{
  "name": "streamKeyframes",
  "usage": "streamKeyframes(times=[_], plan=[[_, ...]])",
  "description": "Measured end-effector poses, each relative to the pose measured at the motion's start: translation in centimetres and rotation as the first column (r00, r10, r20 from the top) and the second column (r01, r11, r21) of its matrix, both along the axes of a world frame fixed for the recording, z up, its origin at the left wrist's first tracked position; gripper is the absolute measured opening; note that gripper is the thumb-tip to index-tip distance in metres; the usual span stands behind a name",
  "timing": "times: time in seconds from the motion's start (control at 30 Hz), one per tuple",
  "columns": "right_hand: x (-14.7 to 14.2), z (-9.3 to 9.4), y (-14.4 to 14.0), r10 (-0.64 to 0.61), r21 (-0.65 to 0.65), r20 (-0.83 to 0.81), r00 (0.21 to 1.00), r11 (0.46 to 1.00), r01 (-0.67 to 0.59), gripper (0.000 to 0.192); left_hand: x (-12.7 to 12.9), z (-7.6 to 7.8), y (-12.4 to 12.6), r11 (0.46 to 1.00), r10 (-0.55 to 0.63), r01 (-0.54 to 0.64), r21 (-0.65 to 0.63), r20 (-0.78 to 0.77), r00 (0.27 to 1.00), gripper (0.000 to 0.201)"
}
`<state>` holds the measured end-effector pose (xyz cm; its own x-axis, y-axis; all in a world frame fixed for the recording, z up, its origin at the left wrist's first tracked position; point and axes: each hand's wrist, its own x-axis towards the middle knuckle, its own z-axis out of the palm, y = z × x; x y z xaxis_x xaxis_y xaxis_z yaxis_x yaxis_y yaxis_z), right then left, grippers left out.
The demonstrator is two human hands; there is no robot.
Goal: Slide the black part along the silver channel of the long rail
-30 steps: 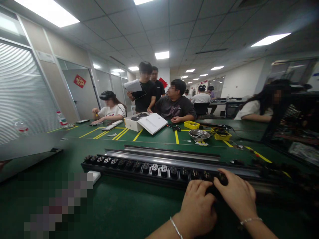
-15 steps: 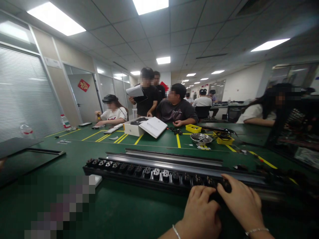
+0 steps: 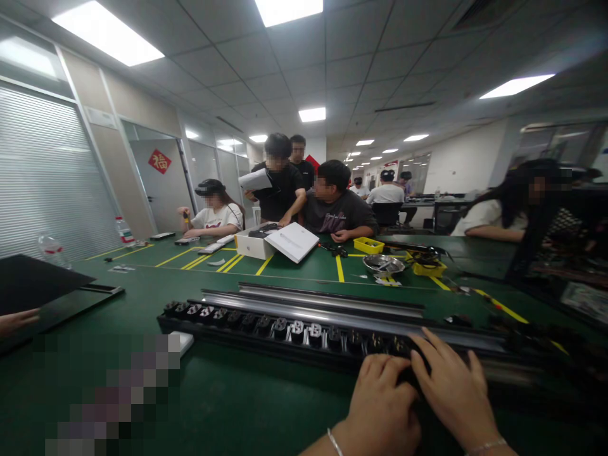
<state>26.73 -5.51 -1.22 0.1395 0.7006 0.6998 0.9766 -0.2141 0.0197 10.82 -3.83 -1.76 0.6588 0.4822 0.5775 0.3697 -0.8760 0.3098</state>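
A long black power strip [image 3: 266, 328] with a row of sockets lies across the green table [image 3: 247, 405] in front of me. My left hand [image 3: 380, 408] rests curled against its near edge, fingertips on the strip. Beside it, my right hand [image 3: 451, 389] presses down on a socket module near the strip's right part, fingers spread over it. What lies under the fingers is hidden. Behind the strip lie two long metal rails [image 3: 327, 301].
Across the table several people sit or stand by a white open box [image 3: 278, 240], yellow bins [image 3: 368, 244] and a metal bowl [image 3: 382, 264]. A black panel [image 3: 42, 288] lies at the left, with another person's fingers [image 3: 16, 320] beside it. A water bottle [image 3: 124, 232] stands far left.
My right hand's fingers have spread wider over the strip. The black panel at left has moved, and another person's fingers now show at the left edge. My view tilted slightly.
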Motion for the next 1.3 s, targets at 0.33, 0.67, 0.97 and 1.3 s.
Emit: streamKeyframes(times=[0.33,0.67,0.97,1.3], plan=[[0.9,-0.5,0.2,0.039,-0.022,-0.094,0.995,0.999,-0.041,0.043,0.1,-0.1,0.1,1.0,0.002,-0.002,0.009,-0.003,1.0,0.019],[0.9,0.4,0.3,-0.066,-0.079,-0.294,0.953,0.996,0.044,0.039,-0.1,0.3,-0.1,1.0,0.009,-0.009,-0.009,-0.039,0.999,0.02],[1.0,0.8,0.3,-0.093,-0.116,-0.307,0.947,0.991,0.06,0.036,-0.2,0.5,-0.2,1.0,0.004,-0.005,-0.013,-0.036,0.999,0.02],[0.9,1.0,0.3,-0.07,-0.091,-0.318,0.945,0.995,0.043,0.034,-0.2,0.3,-0.1,1.0,0.008,-0.008,-0.008,-0.045,0.999,0.02]])
